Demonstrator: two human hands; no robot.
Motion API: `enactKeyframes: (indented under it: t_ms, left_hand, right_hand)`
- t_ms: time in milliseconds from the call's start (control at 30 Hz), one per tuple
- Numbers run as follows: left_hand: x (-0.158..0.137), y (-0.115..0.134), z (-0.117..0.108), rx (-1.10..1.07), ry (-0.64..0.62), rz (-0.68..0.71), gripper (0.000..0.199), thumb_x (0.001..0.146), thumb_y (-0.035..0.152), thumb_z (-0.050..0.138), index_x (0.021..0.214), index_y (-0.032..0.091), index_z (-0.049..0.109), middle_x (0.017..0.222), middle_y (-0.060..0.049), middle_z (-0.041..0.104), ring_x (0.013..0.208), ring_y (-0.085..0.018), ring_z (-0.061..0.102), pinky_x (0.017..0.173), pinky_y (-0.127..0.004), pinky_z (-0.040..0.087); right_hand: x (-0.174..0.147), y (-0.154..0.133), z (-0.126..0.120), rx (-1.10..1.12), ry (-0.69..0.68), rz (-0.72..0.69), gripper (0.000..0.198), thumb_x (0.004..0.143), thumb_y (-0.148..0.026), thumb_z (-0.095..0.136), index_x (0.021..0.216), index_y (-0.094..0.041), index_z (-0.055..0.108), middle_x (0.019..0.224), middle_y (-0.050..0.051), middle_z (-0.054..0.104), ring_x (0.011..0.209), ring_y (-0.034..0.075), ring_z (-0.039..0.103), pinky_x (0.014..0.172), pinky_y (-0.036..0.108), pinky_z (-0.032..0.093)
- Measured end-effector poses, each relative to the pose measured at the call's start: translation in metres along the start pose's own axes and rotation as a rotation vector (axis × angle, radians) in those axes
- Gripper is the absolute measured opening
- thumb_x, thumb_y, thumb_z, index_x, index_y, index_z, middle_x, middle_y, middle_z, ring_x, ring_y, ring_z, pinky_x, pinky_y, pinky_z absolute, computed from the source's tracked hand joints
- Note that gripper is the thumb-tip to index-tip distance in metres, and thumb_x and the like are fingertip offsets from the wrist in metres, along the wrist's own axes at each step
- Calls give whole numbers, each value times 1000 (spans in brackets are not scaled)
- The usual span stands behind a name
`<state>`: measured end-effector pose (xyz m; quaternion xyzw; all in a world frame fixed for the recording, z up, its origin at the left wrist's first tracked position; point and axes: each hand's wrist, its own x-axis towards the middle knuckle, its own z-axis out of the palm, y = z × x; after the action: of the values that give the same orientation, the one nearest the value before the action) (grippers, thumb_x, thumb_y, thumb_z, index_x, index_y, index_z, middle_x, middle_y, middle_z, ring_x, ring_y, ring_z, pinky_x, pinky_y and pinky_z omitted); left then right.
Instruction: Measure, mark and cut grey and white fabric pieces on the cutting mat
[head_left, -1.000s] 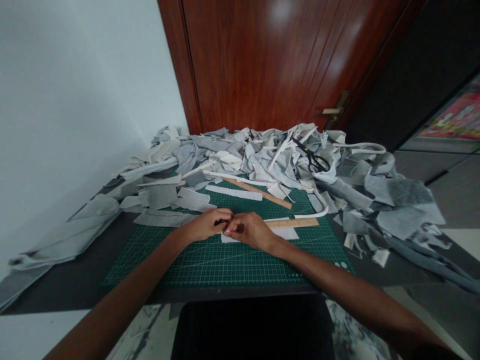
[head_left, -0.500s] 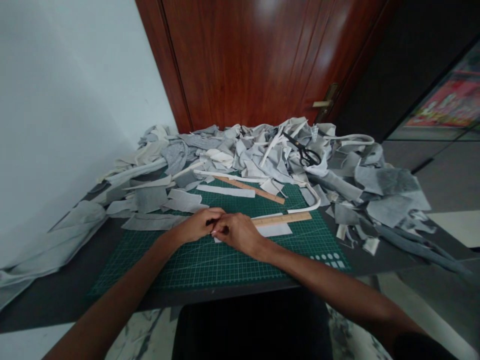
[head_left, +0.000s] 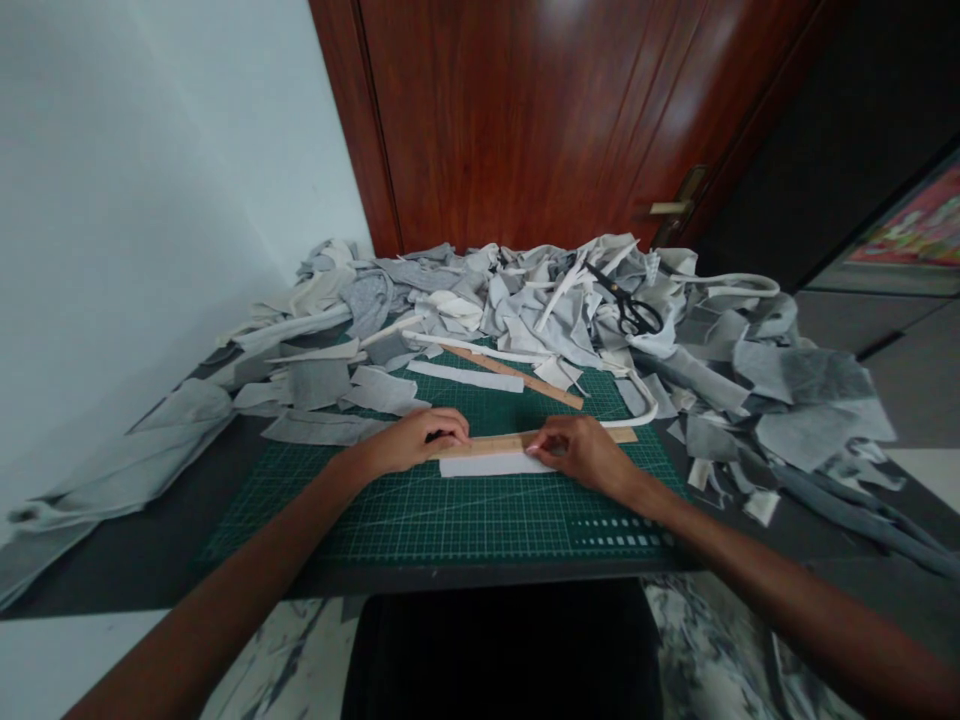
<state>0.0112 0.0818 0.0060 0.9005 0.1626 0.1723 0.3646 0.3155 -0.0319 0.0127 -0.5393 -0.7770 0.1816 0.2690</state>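
A wooden ruler lies across a white fabric strip on the green cutting mat. At the ruler's left end, my left hand is closed, its curled fingertips pressing on the wood. My right hand has thumb and forefinger pinched together at the ruler's lower edge, over the strip; what lies between those fingertips is hidden. The ruler's right end shows past that hand. Farther back, a second white strip lies beside another wooden ruler.
A heap of grey and white fabric scraps lines the back of the dark table and spreads down both sides. Black scissors rest on the heap. A white cord-like strip curves behind my right hand. A wooden door stands behind.
My hands were together at the strip's left end. The right hand has moved right along the ruler, and more of the ruler and strip shows between them. The view has shifted slightly.
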Motion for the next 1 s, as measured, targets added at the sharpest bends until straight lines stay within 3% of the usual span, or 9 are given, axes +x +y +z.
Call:
enactKeyframes:
  t_ms: [133, 267, 400, 567, 700, 833, 933, 1000]
  left_hand:
    - [0, -1, 0, -9, 11, 4, 35, 106, 44, 54, 96, 17, 75, 106, -9, 72, 98, -19, 67, 92, -31, 51]
    - [-1, 3, 0, 20, 4, -23, 34, 107, 41, 52, 101, 17, 76, 108, -9, 71, 99, -19, 67, 91, -30, 50]
    - [-1, 12, 4, 104, 5, -72, 29, 106, 38, 53, 112, 18, 73, 109, -8, 69, 97, -19, 64, 88, -30, 50]
    - [-3, 21, 9, 178, -6, -90, 30, 104, 38, 57, 125, 20, 69, 118, -9, 65, 109, -22, 63, 100, -34, 49]
    - [-4, 23, 10, 266, 0, -120, 29, 105, 35, 56, 127, 22, 68, 119, -8, 64, 112, -23, 61, 103, -35, 48]
    - [-4, 19, 13, 341, 27, -125, 28, 106, 35, 54, 127, 21, 68, 119, -8, 63, 113, -23, 60, 103, -34, 46]
    - [-3, 15, 13, 350, 48, -129, 26, 107, 36, 54, 123, 21, 68, 116, -7, 63, 111, -23, 60, 101, -34, 47]
    - [-2, 13, 12, 350, 69, -134, 24, 106, 36, 54, 119, 20, 68, 115, -7, 63, 111, -24, 60, 101, -34, 46]
  right_hand:
    - [-11, 15, -23, 56, -30, 22, 18, 94, -34, 72, 87, -20, 81, 82, 4, 76, 67, 14, 65, 64, 25, 47]
    - [4, 19, -30, 153, 28, 19, 25, 97, -42, 68, 91, -20, 80, 89, 4, 77, 69, 14, 63, 65, 25, 46]
    - [46, 25, -16, 139, 64, -28, 22, 99, -35, 66, 95, -19, 80, 96, 6, 78, 75, 15, 66, 70, 26, 48]
    - [84, 41, -4, 66, 133, -124, 21, 102, -19, 57, 104, -16, 77, 105, 10, 80, 96, 20, 72, 90, 31, 52]
    - [77, 62, -15, -4, 90, -106, 26, 104, -25, 54, 105, -19, 79, 101, 7, 82, 86, 19, 74, 81, 27, 51]
    - [63, 79, -36, -105, 146, 53, 29, 101, -31, 57, 92, -17, 82, 85, 8, 82, 72, 20, 73, 68, 26, 46]
    - [56, 83, -50, -163, 119, 133, 49, 103, -46, 54, 73, -17, 79, 63, 6, 74, 58, 18, 66, 59, 27, 40]
    - [52, 83, -57, -195, 106, 134, 59, 105, -54, 47, 71, -17, 79, 57, 5, 69, 55, 18, 62, 58, 28, 37]
